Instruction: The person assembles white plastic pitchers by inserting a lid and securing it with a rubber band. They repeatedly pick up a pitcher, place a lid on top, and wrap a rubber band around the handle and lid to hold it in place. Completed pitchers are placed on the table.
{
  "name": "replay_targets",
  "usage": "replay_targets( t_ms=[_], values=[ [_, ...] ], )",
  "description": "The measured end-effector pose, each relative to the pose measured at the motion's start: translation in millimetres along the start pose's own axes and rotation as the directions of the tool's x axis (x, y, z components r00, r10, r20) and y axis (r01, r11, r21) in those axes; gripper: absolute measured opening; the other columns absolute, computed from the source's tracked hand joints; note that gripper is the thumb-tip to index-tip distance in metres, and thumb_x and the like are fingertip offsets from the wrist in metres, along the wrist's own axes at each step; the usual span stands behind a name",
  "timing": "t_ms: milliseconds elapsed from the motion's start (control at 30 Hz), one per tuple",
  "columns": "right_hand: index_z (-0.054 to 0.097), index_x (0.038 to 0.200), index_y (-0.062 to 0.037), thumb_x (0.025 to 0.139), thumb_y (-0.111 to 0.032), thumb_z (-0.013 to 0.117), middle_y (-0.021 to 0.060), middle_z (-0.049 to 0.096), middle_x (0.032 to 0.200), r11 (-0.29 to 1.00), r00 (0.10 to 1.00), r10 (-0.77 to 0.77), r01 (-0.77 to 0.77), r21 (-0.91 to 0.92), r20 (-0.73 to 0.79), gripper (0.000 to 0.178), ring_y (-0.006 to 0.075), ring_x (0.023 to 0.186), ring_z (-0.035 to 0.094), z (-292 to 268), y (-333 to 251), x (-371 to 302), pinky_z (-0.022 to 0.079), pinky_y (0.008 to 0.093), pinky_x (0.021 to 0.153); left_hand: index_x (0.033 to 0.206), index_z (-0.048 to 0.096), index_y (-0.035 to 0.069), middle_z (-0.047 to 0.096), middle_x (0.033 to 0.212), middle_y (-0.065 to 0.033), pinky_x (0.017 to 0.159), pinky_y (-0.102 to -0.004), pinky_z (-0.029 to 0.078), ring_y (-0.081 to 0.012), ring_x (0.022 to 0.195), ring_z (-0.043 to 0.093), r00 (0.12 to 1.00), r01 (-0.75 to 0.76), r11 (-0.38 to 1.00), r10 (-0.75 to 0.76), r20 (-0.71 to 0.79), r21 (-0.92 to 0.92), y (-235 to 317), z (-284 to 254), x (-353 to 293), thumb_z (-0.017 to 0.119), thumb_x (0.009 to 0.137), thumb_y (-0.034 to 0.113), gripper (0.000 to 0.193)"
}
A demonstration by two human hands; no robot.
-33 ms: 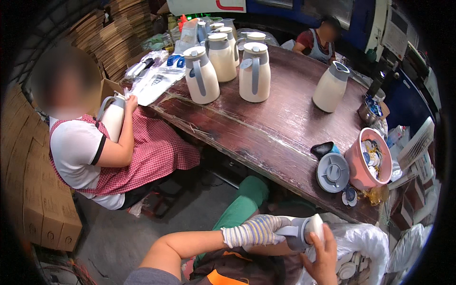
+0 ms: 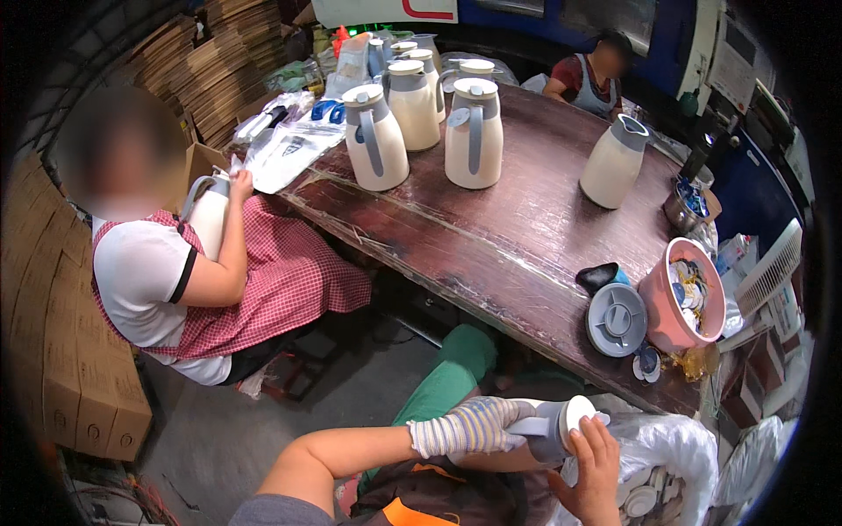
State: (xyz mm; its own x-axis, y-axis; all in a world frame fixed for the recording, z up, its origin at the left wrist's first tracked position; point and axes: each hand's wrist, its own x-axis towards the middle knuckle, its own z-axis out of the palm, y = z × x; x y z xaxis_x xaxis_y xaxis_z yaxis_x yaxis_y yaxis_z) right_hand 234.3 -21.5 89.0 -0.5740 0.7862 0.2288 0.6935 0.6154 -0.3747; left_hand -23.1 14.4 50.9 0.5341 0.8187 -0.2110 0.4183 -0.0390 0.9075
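A cream thermos jug with a grey collar (image 2: 549, 437) lies tilted across my lap. My left hand (image 2: 487, 425), in a striped knit glove, is closed round its grey handle. On the jug's mouth sits a white lid (image 2: 578, 410). My bare right hand (image 2: 595, 465) rests its fingertips on the lid's edge, with the thumb stretched apart below. The jug's lower body is partly hidden by my glove and forearm. Just right of my right hand, a bag-lined container (image 2: 693, 447) holds several white lids (image 2: 642, 500).
Several jugs (image 2: 474, 145) stand on the dark table (image 2: 491, 237); a lidless one (image 2: 614, 162) is farther right. A pink bucket (image 2: 671, 302) of tags and a grey round part (image 2: 617, 319) lie near its right corner. A co-worker (image 2: 175, 280) at left holds another jug; another person (image 2: 592, 79) sits beyond.
The lid, tilted up on edge before, now lies flatter over the jug's mouth. My right fingers have shifted onto its edge, and the thumb has come away. My left hand stays on the handle.
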Motion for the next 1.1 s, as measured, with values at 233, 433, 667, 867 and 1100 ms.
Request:
replay_targets(
  t_ms=[233, 433, 667, 867, 1100],
  values=[
    [0.049, 0.131, -0.0029, 0.069, -0.040, 0.077, 0.0235, 0.046, 0.134, 0.970, 0.993, 0.121, -0.119, 0.212, 0.006, 0.077, 0.0419, 0.121, 0.044, 3, 0, 44, 0.030, 0.0475, 0.105, 0.130, 0.054, 0.009, 0.066, 0.110, -0.0178, 0.087, -0.0380, 0.049, -0.0331, 0.100, 0.064, 1.000, 0.031, 0.999, -0.031, -0.005, 0.038, -5, 0, -13, 0.066, 0.080, 0.029, 0.055],
    [0.055, 0.126, -0.0109, 0.066, -0.042, 0.078, 0.0179, 0.051, 0.120, 0.999, 0.998, 0.048, -0.048, -0.008, -0.033, 0.070, 0.0361, 0.109, 0.050, 16, -4, 50, 0.039, 0.0449, 0.091, 0.128, 0.056, 0.009, 0.067, 0.103, -0.0192, 0.083, -0.0368, 0.050, -0.0332, 0.094, 0.065, 1.000, 0.007, 0.999, -0.008, -0.013, -0.042, -14, -2, -14, 0.067, 0.079, 0.027, 0.053],
    [0.060, 0.119, -0.0120, 0.064, -0.041, 0.077, 0.0183, 0.053, 0.114, 0.976, 0.983, -0.184, 0.184, 0.115, -0.013, 0.065, 0.0357, 0.102, 0.053, 15, 2, 51, 0.043, 0.0455, 0.084, 0.126, 0.059, 0.008, 0.068, 0.104, -0.0101, 0.085, -0.0311, 0.049, -0.0204, 0.095, 0.064, 0.995, 0.042, 0.994, -0.033, 0.094, -0.097, -13, -25, -6, 0.068, 0.071, 0.006, 0.056],
    [0.066, 0.115, -0.0236, 0.068, -0.043, 0.074, 0.0090, 0.058, 0.107, 0.791, 0.803, -0.594, 0.595, 0.143, -0.052, 0.051, 0.0271, 0.092, 0.059, 5, -22, 64, 0.047, 0.0389, 0.078, 0.112, 0.063, 0.006, 0.065, 0.097, -0.0050, 0.084, -0.0289, 0.049, -0.0134, 0.093, 0.059, 0.993, -0.090, 0.970, 0.106, 0.060, -0.226, -36, -23, 44, 0.075, 0.074, 0.008, 0.039],
    [0.063, 0.116, -0.0257, 0.075, -0.042, 0.068, 0.0085, 0.057, 0.106, 0.735, 0.745, -0.667, 0.654, 0.178, 0.018, 0.044, 0.0247, 0.095, 0.059, 9, -32, 70, 0.048, 0.0376, 0.077, 0.103, 0.067, 0.004, 0.068, 0.091, -0.0054, 0.081, -0.0306, 0.050, -0.0113, 0.088, 0.060, 0.998, -0.044, 0.944, 0.057, 0.032, -0.327, -40, 11, 73, 0.065, 0.086, 0.009, 0.018]
  ],
)
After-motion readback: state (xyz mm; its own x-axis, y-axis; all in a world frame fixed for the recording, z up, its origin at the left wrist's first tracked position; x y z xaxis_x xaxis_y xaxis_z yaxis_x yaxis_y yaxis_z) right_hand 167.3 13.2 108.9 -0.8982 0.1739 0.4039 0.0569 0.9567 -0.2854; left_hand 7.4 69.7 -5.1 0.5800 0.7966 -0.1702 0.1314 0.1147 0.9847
